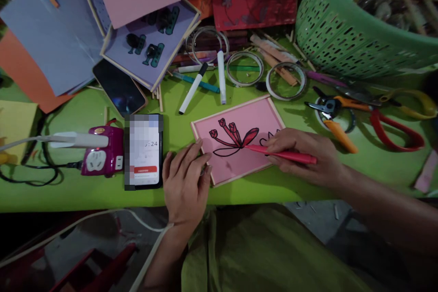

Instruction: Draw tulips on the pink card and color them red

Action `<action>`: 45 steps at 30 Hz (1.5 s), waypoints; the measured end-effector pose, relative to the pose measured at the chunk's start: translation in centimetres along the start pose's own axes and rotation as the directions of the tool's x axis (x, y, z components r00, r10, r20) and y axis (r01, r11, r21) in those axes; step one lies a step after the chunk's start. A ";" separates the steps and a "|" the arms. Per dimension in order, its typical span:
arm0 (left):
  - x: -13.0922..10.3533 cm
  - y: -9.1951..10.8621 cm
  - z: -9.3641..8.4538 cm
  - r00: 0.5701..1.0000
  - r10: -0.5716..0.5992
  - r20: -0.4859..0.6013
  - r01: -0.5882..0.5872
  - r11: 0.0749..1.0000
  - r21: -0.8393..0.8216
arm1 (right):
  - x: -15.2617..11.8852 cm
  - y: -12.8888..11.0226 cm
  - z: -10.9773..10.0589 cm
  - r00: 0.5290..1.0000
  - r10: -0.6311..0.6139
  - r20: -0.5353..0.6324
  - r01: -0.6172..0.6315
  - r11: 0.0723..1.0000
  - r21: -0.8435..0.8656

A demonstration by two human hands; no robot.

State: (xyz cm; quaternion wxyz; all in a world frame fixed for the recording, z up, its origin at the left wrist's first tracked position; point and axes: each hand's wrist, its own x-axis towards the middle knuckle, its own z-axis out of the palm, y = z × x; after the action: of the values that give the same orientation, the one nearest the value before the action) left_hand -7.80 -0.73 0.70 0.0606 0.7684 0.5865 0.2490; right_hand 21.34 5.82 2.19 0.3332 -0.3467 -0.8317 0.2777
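Note:
A pink panel framed with thin wooden strips (236, 171) lies slightly turned on the green table. Drawn on it in black outline is a flower bunch (236, 137), its buds, stems and one leaf filled with red; the lower left leaf is uncoloured. My right hand (301, 153) grips a red marker pen (290, 155), with the tip touching the drawing where the stems and leaves meet. Part of the drawing at the panel's right is hidden behind that hand. My left hand (186, 178) rests at the panel's left edge, fingers stretched out and touching the frame.
Left of the panel lie a lit phone (145, 150), a dark phone (119, 86) and a purple power socket (102, 150) with cables. Behind are black and white markers (193, 89) and tape rolls (244, 68). Pliers (331, 109), scissors (393, 127) and a green basket (359, 41) stand right.

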 end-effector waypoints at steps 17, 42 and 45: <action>-0.1 -0.1 0.1 1.000 0.003 0.002 -0.003 1.000 0.005 | -0.2 0.4 0.4 0.986 0.076 -0.150 -0.076 0.997 0.004; 0.0 -0.1 0.0 1.000 0.002 -0.001 -0.002 1.000 0.002 | -0.3 0.4 0.4 0.985 0.086 -0.152 -0.091 0.996 -0.026; 0.0 -0.1 -0.1 1.000 0.003 0.003 -0.003 1.000 0.009 | -0.3 0.4 0.4 0.991 0.074 -0.109 -0.075 0.997 0.002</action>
State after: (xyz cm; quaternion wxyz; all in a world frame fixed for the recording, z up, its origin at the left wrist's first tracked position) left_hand -7.89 -0.71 0.75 0.0576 0.7699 0.5862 0.2455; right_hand 21.35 5.74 1.61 0.3668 -0.3925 -0.7992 0.2696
